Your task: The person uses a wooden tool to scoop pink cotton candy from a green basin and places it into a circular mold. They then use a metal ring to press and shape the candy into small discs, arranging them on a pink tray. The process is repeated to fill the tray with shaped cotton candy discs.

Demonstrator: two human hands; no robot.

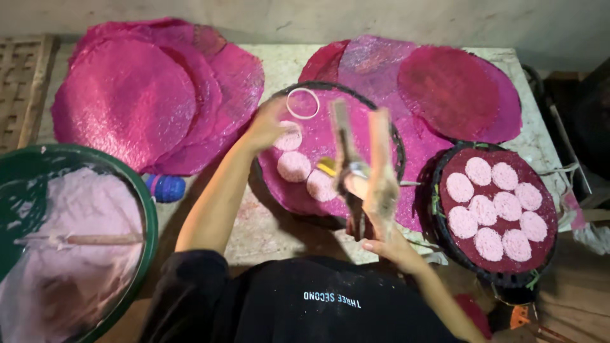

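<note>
My left hand (265, 124) reaches onto a round black-rimmed tray (330, 87) lined with magenta cloth and touches a pale pink disc (290, 140). Two more pink discs (294, 166) lie beside it on the cloth. A white ring (303, 103) rests at the tray's far side, just beyond my fingers. My right hand (391, 246) is at the tray's near edge, gripping a pair of flat wooden sticks (380, 168) that point up and away; they are blurred. A small yellow object (328, 166) lies by the sticks.
A second dark round tray (445, 244) at the right carries several pink discs. A green basin (150, 219) of pale pink batter, a wooden stick (95, 239) across it, stands at the left. Stacks of magenta round cloths (127, 101) cover the back. A blue object (166, 188) lies near the basin.
</note>
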